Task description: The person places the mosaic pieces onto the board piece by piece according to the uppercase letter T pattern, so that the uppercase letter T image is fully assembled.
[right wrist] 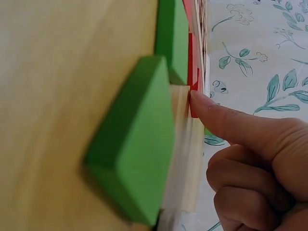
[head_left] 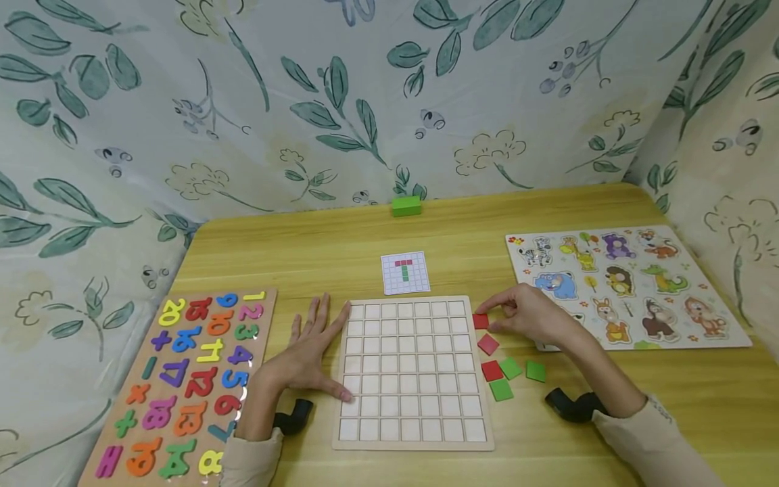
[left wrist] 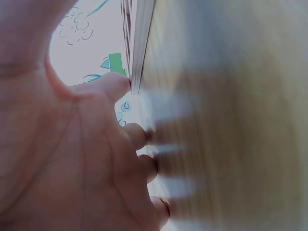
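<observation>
1. We see one yellow-brown wooden table (head_left: 316,257), with bare wood between the middle board and the animal board.
2. One brown board with bright numbers (head_left: 268,311) lies left.
3. One white board with animal pictures (head_left: 696,287) lies right.
4. We count seven rows of seven squares on one pale wooden grid board (head_left: 414,445); its side edges run away from us.
5. The left hand (head_left: 304,352) is spread wide, touching the grid's left edge, gripping nothing.
6. The right hand (head_left: 535,314) is nearly closed, pinching one red square tile (head_left: 481,321). That tile lies flat beside the grid's far right corner, its sides about equal.
7. One white paper card (head_left: 405,272) shows a T, stem toward us.
8. One green block (head_left: 406,206) sits at the far edge, long side left to right.
9. Two more red tiles (head_left: 488,344) and three green square tiles (head_left: 502,389) lie nearer us.
</observation>
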Demonstrator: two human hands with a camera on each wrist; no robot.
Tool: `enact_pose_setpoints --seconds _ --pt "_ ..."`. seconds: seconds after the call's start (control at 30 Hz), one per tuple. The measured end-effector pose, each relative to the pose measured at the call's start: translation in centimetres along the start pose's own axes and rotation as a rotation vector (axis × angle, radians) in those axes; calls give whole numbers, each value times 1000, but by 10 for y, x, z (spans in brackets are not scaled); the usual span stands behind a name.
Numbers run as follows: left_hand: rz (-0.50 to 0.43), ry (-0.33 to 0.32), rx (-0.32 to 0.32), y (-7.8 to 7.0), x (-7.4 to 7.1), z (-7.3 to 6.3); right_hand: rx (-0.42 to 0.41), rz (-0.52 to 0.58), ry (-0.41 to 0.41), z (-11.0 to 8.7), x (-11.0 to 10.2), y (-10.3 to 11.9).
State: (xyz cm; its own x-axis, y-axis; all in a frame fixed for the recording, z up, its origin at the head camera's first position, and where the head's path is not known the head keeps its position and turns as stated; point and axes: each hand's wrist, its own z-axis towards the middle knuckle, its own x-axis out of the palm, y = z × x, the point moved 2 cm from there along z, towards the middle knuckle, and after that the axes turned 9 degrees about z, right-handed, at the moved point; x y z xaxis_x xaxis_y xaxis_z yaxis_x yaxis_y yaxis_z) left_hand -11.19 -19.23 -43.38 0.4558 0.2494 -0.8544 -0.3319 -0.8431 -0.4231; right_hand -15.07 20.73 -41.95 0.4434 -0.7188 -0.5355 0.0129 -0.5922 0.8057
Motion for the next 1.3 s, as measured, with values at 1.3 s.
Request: enact_pose_setpoints --seconds 1.3 --pt "-18 -9 8 0 -1 -1 -14 -53 0 0 -2 5"
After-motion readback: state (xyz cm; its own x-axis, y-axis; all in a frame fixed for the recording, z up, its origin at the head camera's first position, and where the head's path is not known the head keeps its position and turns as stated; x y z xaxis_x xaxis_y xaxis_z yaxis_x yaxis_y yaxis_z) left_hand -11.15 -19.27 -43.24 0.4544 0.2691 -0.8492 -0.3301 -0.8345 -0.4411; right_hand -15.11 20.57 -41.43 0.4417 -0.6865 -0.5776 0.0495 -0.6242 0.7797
